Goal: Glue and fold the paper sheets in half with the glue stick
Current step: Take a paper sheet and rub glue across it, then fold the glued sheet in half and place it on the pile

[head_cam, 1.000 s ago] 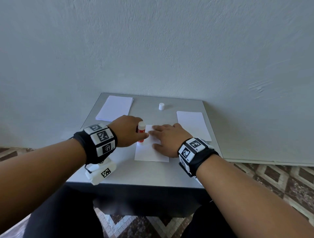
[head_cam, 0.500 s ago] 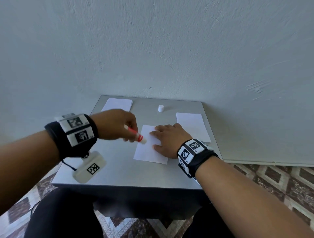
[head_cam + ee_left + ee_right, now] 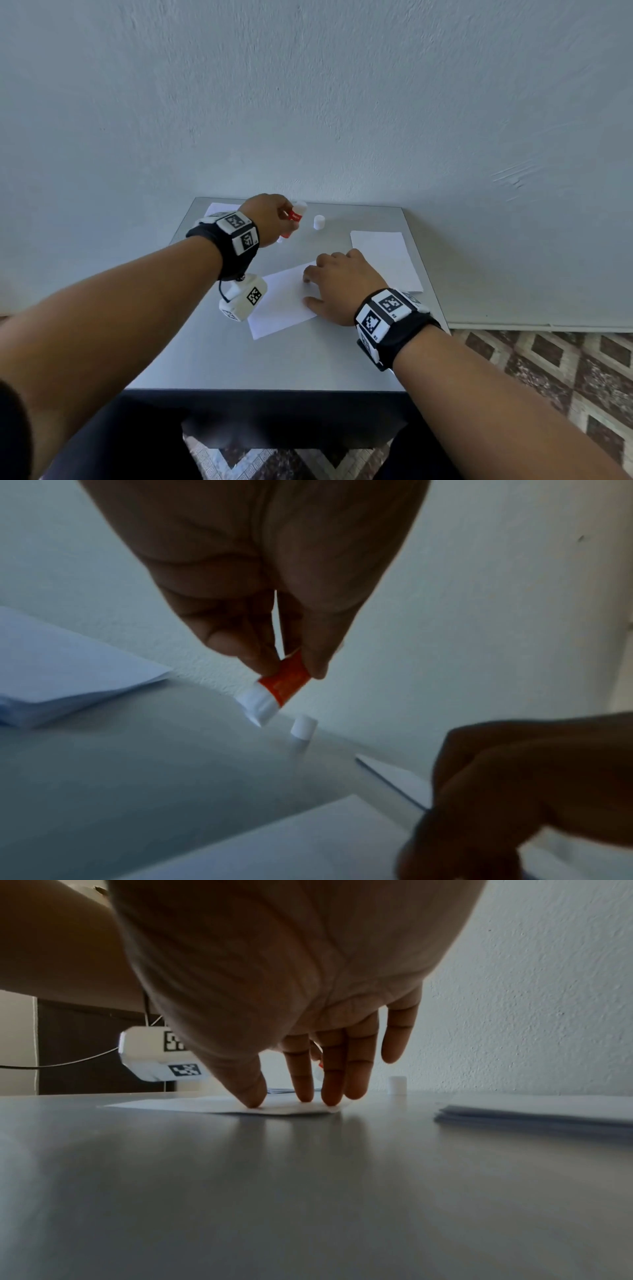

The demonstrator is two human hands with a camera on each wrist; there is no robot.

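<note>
Head view: the glue stick [image 3: 294, 216] is pinched in the left hand [image 3: 270, 219] over the far left of the tabletop [image 3: 308, 363], tilted, just beside its white cap [image 3: 319, 222], which stands upright and apart from it. In the left wrist view the thumb and fingers [image 3: 240, 645] curl tight round the red barrel, with the white end [image 3: 258, 704] poking out below them towards the cap [image 3: 303, 728].

My reading is that gluing of this sheet is over and the stick is being parked or capped. The next move would then be to set it down near the cap, free the left hand, and fold the sheet [image 3: 284, 301] in half, edges matched before pressing.

That sheet lies skewed mid-tabletop, well apart from the left grip. The right hand [image 3: 337, 286] rests on its right edge; in the right wrist view its fingers [image 3: 330, 1074] are nearly straight, with the thumb and fingertips pressing the paper [image 3: 240, 1106] flat and holding nothing.

A stack [image 3: 387, 260] lies to the right of that hand, another [image 3: 219, 208] at the far left corner, partly hidden by the left wrist.
</note>
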